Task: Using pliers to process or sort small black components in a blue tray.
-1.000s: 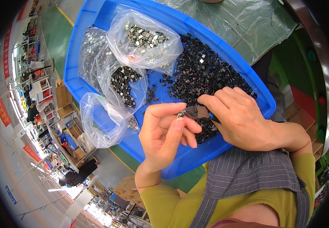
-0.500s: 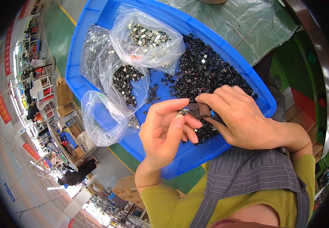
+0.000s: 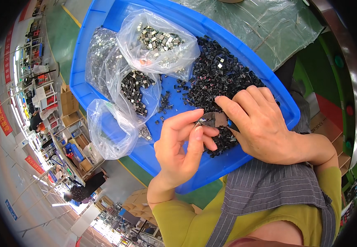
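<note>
Over the near part of the blue tub (image 3: 162,158), my two hands meet at a small metal part (image 3: 198,124). My left hand (image 3: 176,150) pinches this part between thumb and forefinger, with the other fingers curled below. Closed in my right hand (image 3: 265,129) is a plier-like tool (image 3: 220,120) with a dark metal tip, a brown wrapped middle and a bit of blue at the handle. Its tip is at the part in my left fingers; whether it grips it I cannot tell. Loose small black parts (image 3: 224,78) are heaped beneath and beyond my hands.
A clear bag of silvery metal pieces (image 3: 158,39) lies in the tub's far side. Next to it are a bag of darker pieces (image 3: 135,92) and a nearly flat clear bag (image 3: 110,131). Plastic sheeting (image 3: 265,33) covers a surface beyond. Shelves and a person (image 3: 85,189) are at left.
My right hand has turned a little, with its knuckles slightly higher, and more of the tool's tip and brown middle shows. My left hand keeps its pinch, almost in the same place.
</note>
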### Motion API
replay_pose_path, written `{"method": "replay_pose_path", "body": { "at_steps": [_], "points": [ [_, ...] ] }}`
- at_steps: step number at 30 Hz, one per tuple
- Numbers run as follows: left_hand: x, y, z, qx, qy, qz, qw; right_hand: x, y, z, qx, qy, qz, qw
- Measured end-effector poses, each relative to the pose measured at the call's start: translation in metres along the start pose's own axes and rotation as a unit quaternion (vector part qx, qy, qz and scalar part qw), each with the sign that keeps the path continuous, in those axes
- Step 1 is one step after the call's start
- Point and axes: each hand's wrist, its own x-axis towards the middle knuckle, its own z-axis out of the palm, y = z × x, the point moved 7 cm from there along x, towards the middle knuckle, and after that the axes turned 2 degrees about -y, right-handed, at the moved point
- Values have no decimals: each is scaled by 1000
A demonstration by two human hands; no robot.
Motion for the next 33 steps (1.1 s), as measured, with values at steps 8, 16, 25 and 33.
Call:
{"method": "replay_pose_path", "body": {
  "at_steps": [8, 16, 25, 33],
  "points": [
    [-2, 2, 0, 16, 7, 4, 1000, 0, 0, -1, -1, -2, -2, 1000],
    [-3, 3, 1, 25, 8, 7, 1000, 0, -2, -2, -12, 5, -6, 1000],
    [-5, 4, 1, 34, 9, -1, 999, 0, -4, -2, -58, 60, -21, 996],
    [-5, 3, 2, 30, 8, -4, 1000, 0, -5, -1, -65, 50, -23, 996]
  ]
}}
